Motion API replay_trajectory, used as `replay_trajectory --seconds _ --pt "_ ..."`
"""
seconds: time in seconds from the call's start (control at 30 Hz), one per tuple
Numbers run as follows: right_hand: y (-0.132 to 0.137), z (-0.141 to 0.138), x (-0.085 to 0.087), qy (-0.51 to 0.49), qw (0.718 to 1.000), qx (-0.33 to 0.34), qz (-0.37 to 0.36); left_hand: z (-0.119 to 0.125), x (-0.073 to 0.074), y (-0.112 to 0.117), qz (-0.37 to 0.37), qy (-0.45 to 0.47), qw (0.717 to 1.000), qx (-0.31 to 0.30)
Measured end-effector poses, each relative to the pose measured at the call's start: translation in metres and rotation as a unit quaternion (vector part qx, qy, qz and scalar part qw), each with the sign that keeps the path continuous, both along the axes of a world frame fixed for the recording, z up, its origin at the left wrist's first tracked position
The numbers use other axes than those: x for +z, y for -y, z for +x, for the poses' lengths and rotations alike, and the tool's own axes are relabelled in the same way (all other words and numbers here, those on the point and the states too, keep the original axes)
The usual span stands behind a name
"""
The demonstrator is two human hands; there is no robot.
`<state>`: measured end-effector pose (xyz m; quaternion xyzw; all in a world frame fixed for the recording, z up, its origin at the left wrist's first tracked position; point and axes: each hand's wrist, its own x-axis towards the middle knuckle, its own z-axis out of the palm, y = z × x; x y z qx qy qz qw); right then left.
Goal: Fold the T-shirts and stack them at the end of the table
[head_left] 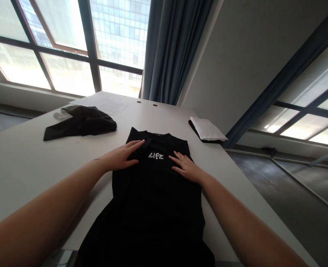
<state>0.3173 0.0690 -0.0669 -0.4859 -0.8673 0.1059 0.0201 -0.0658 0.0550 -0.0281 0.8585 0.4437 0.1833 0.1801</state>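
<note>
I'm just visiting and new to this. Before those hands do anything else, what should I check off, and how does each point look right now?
1. Left hand open, fingers over the black shirt: ok.
2. Right hand open, fingers over the shirt's other side: ok.
3. White lettering facing up, uncovered by either hand: ok.
4. Folded white cloth and crumpled dark garment both apart from the shirt: ok.
5. Dark garment neatly folded: not ok, it lies bunched up.
6. Shirt's underside smooth: cannot tell, it is hidden.
</note>
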Motion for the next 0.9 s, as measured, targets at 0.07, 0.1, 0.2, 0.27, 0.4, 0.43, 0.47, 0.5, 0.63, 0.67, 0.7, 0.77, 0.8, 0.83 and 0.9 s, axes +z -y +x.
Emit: replay_trajectory --seconds 0.07,0.1,0.2,0.27,0.4,0.43,0.47,0.5,0.63,0.67,0.7,0.77,0.8,0.83,0.9 --pt "0.001 0.000 0.001 0.000 1.000 -0.001 -0.001 0.006 -0.010 -0.001 -0.022 -0.061 0.998 0.011" --pt "0.001 -0.001 0.001 0.000 1.000 -0.001 -0.001 0.008 -0.016 -0.004 -0.030 -0.084 0.996 0.019" --pt "0.002 -0.002 0.002 0.004 1.000 -0.003 -0.003 0.010 -0.028 -0.011 -0.026 -0.130 0.991 0.028" --pt "0.002 -0.003 0.003 0.008 1.000 -0.006 -0.004 0.010 -0.031 -0.014 -0.019 -0.144 0.989 0.032" --pt "0.002 -0.003 0.003 0.008 1.000 -0.005 -0.004 0.010 -0.032 -0.015 -0.007 -0.152 0.987 0.045" --pt "0.002 -0.002 0.003 0.007 1.000 -0.005 -0.004 0.010 -0.033 -0.015 -0.004 -0.151 0.987 0.050" --pt "0.002 -0.002 0.003 0.007 1.000 -0.005 -0.004 0.010 -0.033 -0.015 0.000 -0.151 0.987 0.054" --pt "0.002 -0.002 0.003 0.006 1.000 -0.005 -0.004 0.010 -0.034 -0.015 0.002 -0.152 0.987 0.058" --pt "0.002 -0.002 0.002 0.005 1.000 -0.004 -0.001 0.011 -0.032 -0.015 0.013 -0.169 0.983 0.065" --pt "0.002 -0.002 0.002 0.006 1.000 -0.004 -0.002 0.012 -0.031 -0.014 0.016 -0.178 0.982 0.068" --pt "0.001 -0.002 0.002 0.007 1.000 -0.005 -0.003 0.012 -0.029 -0.014 0.021 -0.187 0.979 0.074" --pt "0.000 -0.001 0.001 0.007 1.000 -0.005 -0.005 0.012 -0.024 -0.012 0.034 -0.204 0.974 0.090" --pt "0.000 -0.001 0.000 0.006 1.000 -0.004 -0.004 0.012 -0.021 -0.011 0.044 -0.209 0.972 0.097" --pt "-0.001 0.000 0.000 0.006 1.000 -0.003 -0.004 0.012 -0.018 -0.009 0.056 -0.212 0.971 0.101" --pt "-0.002 0.001 -0.002 0.002 1.000 0.000 -0.002 0.013 -0.011 -0.006 0.082 -0.214 0.968 0.102"
